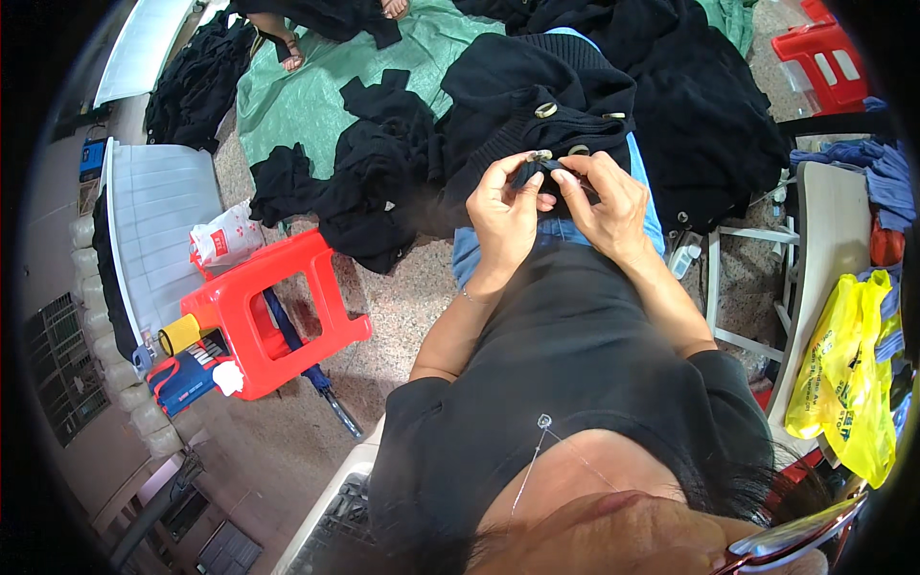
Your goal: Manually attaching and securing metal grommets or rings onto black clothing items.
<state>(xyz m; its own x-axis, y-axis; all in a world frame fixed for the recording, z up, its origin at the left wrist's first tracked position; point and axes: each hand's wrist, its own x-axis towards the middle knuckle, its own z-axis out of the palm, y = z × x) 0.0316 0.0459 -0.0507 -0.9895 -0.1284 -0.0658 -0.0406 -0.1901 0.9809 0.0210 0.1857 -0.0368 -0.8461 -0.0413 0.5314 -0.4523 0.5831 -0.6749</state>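
A black knitted cardigan with ribbed edges and pale round buttons lies across my lap. Both my left hand and my right hand are closed on a bunched fold of it, thumbs nearly meeting above my knees. One button sits at the fingertips of my left hand; another button is just beyond my right fingers. Farther up the cloth are two more buttons, one at centre and one to the right. Whether a small tool or thread is between the fingers is hidden.
A red plastic stool stands at my left, beside a white bin. Black garments lie on a green sheet. At right are a pale bench, a yellow plastic bag and another red stool. Someone's feet show at the far left.
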